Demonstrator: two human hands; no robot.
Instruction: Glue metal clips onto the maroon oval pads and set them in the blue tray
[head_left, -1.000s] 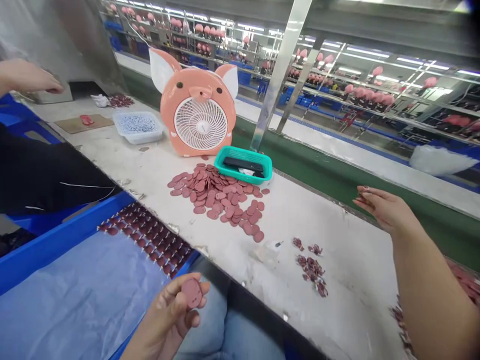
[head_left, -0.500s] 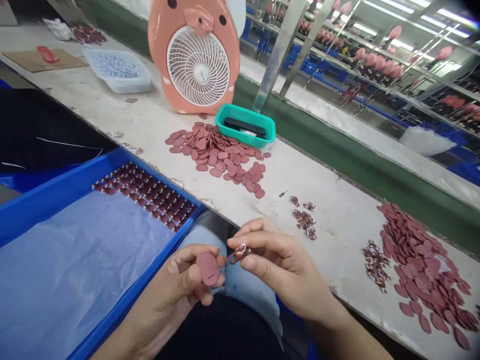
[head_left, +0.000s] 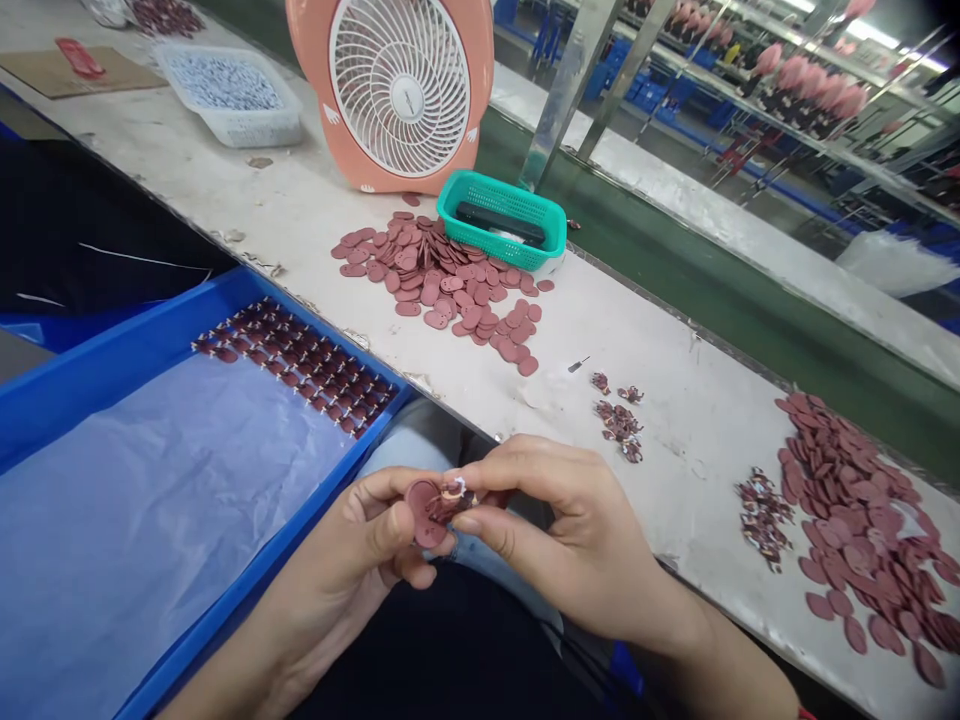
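Between thumb and fingers, my left hand [head_left: 375,535] holds a flat oval reddish-brown disc [head_left: 421,500] with small holes in it. My right hand [head_left: 536,510] pinches a tiny painted figure [head_left: 454,493], brown with white and yellowish bits, against the face of the disc. Whether the figure's pegs sit in the holes cannot be seen. Past my hands on the bench lie a pile of similar discs [head_left: 442,285] and a small group of loose figures [head_left: 621,420].
At my left, a blue tray [head_left: 150,375] holds rows of joined pieces [head_left: 300,365] on a plastic sheet. On the bench stand an orange fan [head_left: 480,80], a green basket [head_left: 448,205] and a tub of small pale parts [head_left: 225,85]. More discs [head_left: 847,480] and figures [head_left: 765,520] lie at right.
My right hand has moved left, bringing the small figure from beside the disc onto its face. The view has tilted down slightly.
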